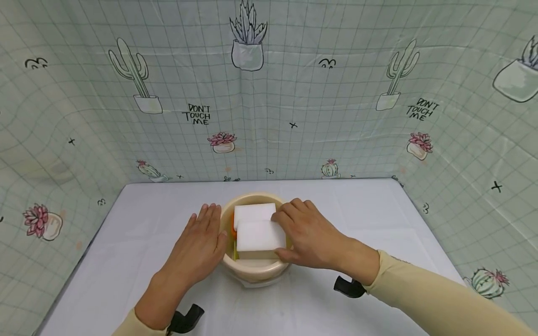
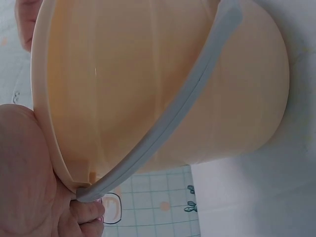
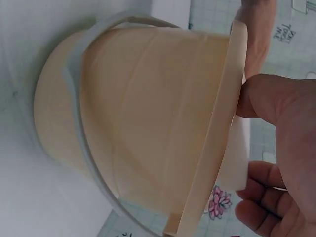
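A cream bucket (image 1: 253, 274) with a grey handle (image 2: 170, 123) stands upright on the table. Two white rectangular blocks, perhaps foam or sponge, show at its mouth: a front block (image 1: 259, 235) and a rear block (image 1: 253, 213) partly behind it. My right hand (image 1: 313, 235) pinches the front block at its right side, thumb near the rim and fingers at the far edge. Held flat with straight fingers, my left hand (image 1: 197, 249) touches the left of the bucket's rim. Below the blocks, an orange thing (image 1: 233, 228) and a yellow-green thing (image 1: 235, 252) are mostly hidden.
A white cloth covers the table (image 1: 361, 210). Behind and at both sides hangs a checked curtain (image 1: 269, 98) printed with cacti. A black wrist mount (image 1: 186, 318) sits under the left wrist, and another mount (image 1: 350, 287) under the right.
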`<state>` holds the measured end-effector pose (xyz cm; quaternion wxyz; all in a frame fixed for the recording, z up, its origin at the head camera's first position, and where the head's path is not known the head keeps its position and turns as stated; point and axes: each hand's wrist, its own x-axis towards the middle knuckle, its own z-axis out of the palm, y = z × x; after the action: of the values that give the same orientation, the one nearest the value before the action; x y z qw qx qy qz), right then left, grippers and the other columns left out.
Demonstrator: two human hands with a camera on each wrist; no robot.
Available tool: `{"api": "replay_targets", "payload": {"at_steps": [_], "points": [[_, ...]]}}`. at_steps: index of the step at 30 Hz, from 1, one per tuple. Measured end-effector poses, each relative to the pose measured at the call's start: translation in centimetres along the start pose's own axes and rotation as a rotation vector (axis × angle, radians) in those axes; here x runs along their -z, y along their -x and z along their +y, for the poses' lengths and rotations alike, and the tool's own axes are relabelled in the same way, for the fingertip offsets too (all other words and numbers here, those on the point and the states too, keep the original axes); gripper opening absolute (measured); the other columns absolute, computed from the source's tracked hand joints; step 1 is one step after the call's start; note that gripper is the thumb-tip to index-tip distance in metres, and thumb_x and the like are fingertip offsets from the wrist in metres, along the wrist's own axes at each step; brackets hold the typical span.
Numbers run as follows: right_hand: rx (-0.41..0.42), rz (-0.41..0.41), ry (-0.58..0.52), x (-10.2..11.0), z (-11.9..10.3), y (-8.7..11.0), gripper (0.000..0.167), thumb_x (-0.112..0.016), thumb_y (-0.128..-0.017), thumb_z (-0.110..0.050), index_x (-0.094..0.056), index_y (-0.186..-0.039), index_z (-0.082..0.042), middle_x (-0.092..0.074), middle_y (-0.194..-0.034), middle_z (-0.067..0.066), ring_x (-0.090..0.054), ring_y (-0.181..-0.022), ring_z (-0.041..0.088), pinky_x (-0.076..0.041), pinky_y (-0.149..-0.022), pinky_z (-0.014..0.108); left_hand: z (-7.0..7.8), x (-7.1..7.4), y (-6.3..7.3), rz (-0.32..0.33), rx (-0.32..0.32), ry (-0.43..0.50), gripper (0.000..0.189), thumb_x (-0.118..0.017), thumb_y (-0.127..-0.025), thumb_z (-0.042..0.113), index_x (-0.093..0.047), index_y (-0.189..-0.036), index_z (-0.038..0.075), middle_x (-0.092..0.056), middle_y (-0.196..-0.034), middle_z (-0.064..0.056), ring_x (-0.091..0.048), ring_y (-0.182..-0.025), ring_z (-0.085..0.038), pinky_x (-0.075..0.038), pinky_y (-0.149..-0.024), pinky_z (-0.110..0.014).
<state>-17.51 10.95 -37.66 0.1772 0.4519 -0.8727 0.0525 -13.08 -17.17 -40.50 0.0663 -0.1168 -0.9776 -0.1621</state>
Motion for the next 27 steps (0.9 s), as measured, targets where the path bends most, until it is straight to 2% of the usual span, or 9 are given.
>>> {"api": "replay_targets", "payload": {"at_steps": [7, 13, 18, 22, 27], "points": [[0.020, -0.093, -0.040, 0.4, -0.4, -0.3, 0.057, -0.082, -0.085, -0.049, -0.067, -0.123, -0.011, -0.063, -0.113, 0.001, -0.053, -0.103, 0.022, -0.042, -0.084, 0.035, -0.1, 0.0, 0.1, 0.012, -0.010, 0.012, 0.062, -0.044, -0.109, 0.024, -0.034, -0.159, -0.011, -0.038, -0.165, -0.029, -0.030, -0.158, -0.043, -0.025, -0.129, -0.060], [0.052, -0.132, -0.068, 0.5, -0.3, -0.2, 0.040, -0.080, -0.091, -0.048, -0.074, -0.114, -0.017, -0.064, -0.113, -0.002, -0.055, -0.105, 0.020, -0.041, -0.084, 0.035, -0.1, 0.0, 0.1, 0.006, -0.007, 0.019, 0.062, -0.044, -0.109, 0.024, -0.034, -0.160, -0.010, -0.037, -0.165, -0.028, -0.029, -0.158, -0.043, -0.025, -0.129, -0.060], [0.057, -0.111, -0.068, 0.2, -0.2, 0.0, 0.032, -0.079, -0.093, -0.045, -0.074, -0.110, -0.018, -0.063, -0.107, -0.003, -0.054, -0.099, 0.019, -0.040, -0.082, 0.033, 0.0, 0.0, 0.1, 0.001, -0.004, 0.022, 0.062, -0.044, -0.109, 0.024, -0.034, -0.160, -0.010, -0.037, -0.166, -0.028, -0.029, -0.158, -0.043, -0.024, -0.129, -0.060], [0.059, -0.045, -0.057, -0.5, -0.2, 0.1, 0.020, -0.079, -0.094, -0.037, -0.074, -0.099, -0.019, -0.063, -0.098, -0.006, -0.053, -0.091, 0.016, -0.038, -0.078, 0.031, -0.1, 0.0, 0.1, 0.005, -0.009, 0.022, 0.062, -0.044, -0.109, 0.024, -0.034, -0.160, -0.010, -0.037, -0.165, -0.028, -0.029, -0.158, -0.043, -0.024, -0.129, -0.061], [0.003, 0.016, -0.026, -1.6, -0.4, -0.1, 0.016, -0.081, -0.091, -0.031, -0.072, -0.087, -0.019, -0.061, -0.086, -0.006, -0.051, -0.081, 0.016, -0.038, -0.072, 0.030, -0.1, -0.1, 0.1, 0.004, -0.008, 0.016, 0.062, -0.044, -0.109, 0.024, -0.034, -0.160, -0.010, -0.038, -0.165, -0.028, -0.029, -0.158, -0.043, -0.025, -0.129, -0.061]]}}
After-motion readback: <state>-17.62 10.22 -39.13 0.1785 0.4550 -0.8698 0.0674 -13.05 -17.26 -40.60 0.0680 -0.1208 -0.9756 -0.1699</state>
